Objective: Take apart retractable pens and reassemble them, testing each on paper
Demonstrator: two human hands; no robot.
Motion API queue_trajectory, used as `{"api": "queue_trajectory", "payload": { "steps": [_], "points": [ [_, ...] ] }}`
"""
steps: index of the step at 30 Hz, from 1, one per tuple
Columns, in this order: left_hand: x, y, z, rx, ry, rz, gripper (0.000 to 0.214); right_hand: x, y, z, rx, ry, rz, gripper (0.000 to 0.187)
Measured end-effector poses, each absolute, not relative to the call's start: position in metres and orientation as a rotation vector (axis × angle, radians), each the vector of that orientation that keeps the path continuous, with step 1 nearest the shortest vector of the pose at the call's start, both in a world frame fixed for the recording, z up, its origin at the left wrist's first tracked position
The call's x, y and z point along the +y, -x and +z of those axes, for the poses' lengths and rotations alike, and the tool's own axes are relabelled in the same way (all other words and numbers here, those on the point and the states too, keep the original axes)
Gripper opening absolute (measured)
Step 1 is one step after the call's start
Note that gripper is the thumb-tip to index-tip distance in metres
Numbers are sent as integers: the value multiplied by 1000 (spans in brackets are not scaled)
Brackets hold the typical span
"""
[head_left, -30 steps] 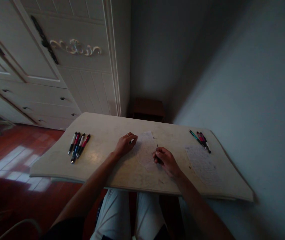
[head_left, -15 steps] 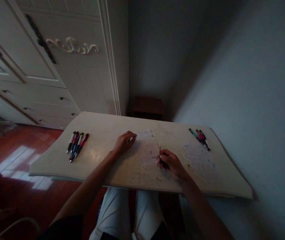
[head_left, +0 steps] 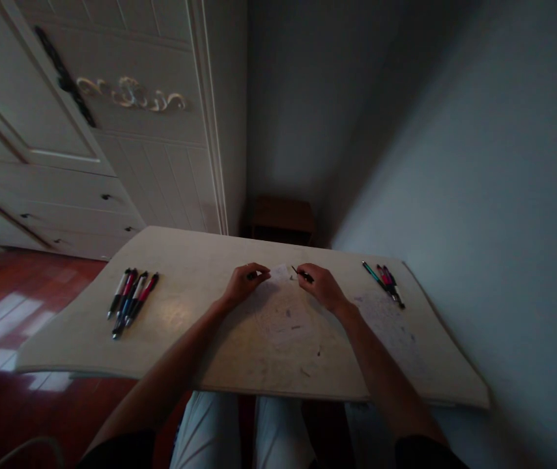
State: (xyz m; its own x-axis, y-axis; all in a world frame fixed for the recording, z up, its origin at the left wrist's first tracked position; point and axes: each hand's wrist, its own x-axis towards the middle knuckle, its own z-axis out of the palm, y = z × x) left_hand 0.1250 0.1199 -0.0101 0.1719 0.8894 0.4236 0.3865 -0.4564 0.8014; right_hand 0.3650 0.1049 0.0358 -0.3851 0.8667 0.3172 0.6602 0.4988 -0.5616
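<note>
1. Pinching a thin dark rod (head_left: pixel 296 269) between thumb and fingertips, your right hand (head_left: pixel 321 285) sits just right of the frame's centre, over the table (head_left: pixel 175 345).
2. The rod slants — upper left to lower right — with its free tip out past your fingertips and its other end running back into the grip.
3. Your left hand (head_left: pixel 245 286) lies left of that tip, level with the right hand, thumb and fingers curled towards each other. Something dark shows between them; whether you grip it, I cannot tell.
4. Fingertips face fingertips across a narrow gap, apart, not touching. A small dark bit (head_left: pixel 291 278) lies in that gap — nearer your right hand, just below the rod's tip.
5. Beneath and between your forearms, a thin marked sheet (head_left: pixel 285 322) spreads toward the lower middle of the frame.
6. Well apart from your hands are a cluster of pens (head_left: pixel 139 292) at left and more pens (head_left: pixel 386 280) at right, beside a second written sheet (head_left: pixel 390 322).
</note>
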Motion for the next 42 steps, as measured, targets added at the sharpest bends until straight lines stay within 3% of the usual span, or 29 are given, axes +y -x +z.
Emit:
{"api": "queue_trajectory", "payload": {
  "steps": [4, 9, 17, 42],
  "points": [
    [120, -121, -11, 1249, -1862, 1233, 19, 113, -354, 25, -2327, 1285, 189, 17],
    [122, -117, -16, 1247, -1986, 1236, 18, 110, -352, 9, -2349, 1239, 79, 31],
    [122, -116, -24, 1171, -2246, 1171, 17, 108, -349, -1, -2158, 1213, 153, 34],
    [122, -119, -22, 1168, -2308, 1175, 16, 106, -337, -3, -2047, 1100, 400, 31]
  ]
}}
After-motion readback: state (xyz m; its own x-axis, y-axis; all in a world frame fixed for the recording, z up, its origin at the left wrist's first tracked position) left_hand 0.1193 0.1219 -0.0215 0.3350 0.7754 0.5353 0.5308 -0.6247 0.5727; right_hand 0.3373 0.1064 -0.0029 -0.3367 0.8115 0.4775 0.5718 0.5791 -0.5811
